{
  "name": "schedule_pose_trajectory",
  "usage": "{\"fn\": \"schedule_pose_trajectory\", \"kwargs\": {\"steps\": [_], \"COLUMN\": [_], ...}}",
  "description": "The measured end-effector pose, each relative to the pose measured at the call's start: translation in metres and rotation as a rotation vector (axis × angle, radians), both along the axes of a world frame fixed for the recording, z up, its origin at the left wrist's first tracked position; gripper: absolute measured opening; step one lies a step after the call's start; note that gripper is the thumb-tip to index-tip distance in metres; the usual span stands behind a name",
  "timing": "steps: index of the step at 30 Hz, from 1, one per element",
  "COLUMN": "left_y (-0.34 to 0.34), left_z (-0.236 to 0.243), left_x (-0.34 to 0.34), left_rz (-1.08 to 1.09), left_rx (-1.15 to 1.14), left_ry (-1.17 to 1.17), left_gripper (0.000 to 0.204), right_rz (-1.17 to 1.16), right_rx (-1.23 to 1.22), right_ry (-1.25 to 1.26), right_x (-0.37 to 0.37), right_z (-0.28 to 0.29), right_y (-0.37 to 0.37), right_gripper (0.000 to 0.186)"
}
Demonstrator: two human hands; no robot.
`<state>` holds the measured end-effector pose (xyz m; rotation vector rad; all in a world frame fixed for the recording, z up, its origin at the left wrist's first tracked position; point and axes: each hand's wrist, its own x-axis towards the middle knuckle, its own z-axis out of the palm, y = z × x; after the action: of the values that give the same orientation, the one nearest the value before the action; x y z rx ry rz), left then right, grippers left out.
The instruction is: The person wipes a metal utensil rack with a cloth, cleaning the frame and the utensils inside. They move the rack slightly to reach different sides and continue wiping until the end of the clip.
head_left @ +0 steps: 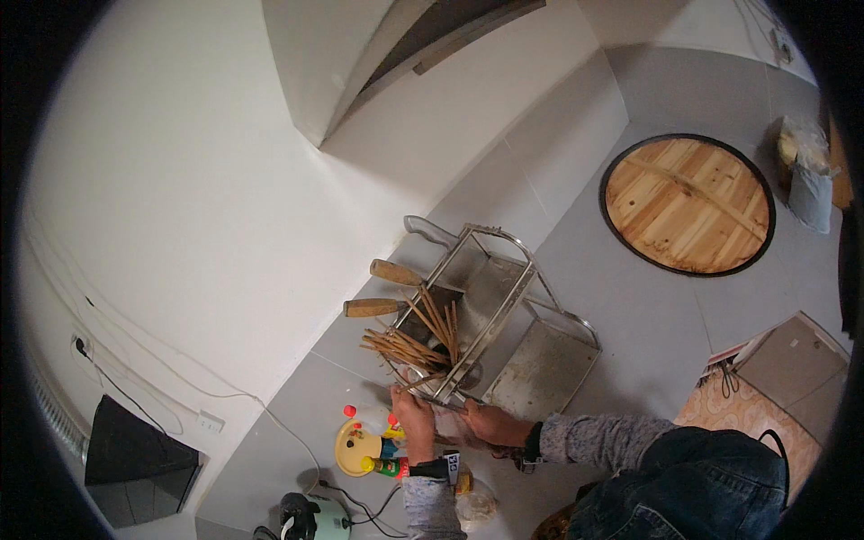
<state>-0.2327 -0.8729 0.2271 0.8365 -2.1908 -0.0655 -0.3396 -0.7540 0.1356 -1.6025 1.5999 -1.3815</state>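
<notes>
A steel kitchen rack with a lower tray holds a bundle of chopsticks and tools with wooden handles and a grey handle. My left hand is closed at the rack's near lower end, below the chopsticks. My right hand is closed on the same end, a little to the right, with its fingertips partly hidden. Just past my left hand are a yellow round container, a bottle with a yellow cap and small red caps.
A round wooden board with a dark rim lies at the back right beside plastic bags. Cables and a socket run along the left wall, above a black object. A pale green appliance stands at the lower edge.
</notes>
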Motion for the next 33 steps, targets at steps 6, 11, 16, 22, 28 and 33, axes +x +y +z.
{"fn": "schedule_pose_trajectory", "kwargs": {"steps": [6, 11, 16, 22, 28, 33], "left_y": [0.030, 0.076, 0.130, 0.171, 0.162, 0.107], "left_z": [-0.051, -0.066, -0.078, -0.072, -0.054, -0.050], "left_x": [0.015, 0.039, 0.044, 0.006, -0.027, 0.000], "left_rz": [-0.051, -0.089, -0.246, -0.287, -0.557, -0.092], "left_rx": [0.057, 0.217, 0.499, 0.907, 0.613, 0.460], "left_ry": [-0.101, 0.195, 0.335, 0.460, 0.320, 0.597], "left_gripper": [0.030, 0.025, 0.039, 0.038, 0.031, 0.041], "right_rz": [0.022, 0.056, 0.204, 0.572, 0.349, -0.044], "right_rx": [-0.143, -0.017, 0.102, 0.429, 0.098, -0.327], "right_ry": [-0.037, 0.055, 0.055, -0.415, -0.333, -0.180], "right_x": [0.000, -0.011, -0.040, -0.058, -0.083, -0.141], "right_z": [0.002, -0.007, -0.028, -0.041, -0.019, 0.024], "right_y": [0.006, 0.014, 0.072, 0.136, 0.149, 0.149], "right_gripper": [0.022, 0.025, 0.053, 0.079, 0.069, 0.070]}}
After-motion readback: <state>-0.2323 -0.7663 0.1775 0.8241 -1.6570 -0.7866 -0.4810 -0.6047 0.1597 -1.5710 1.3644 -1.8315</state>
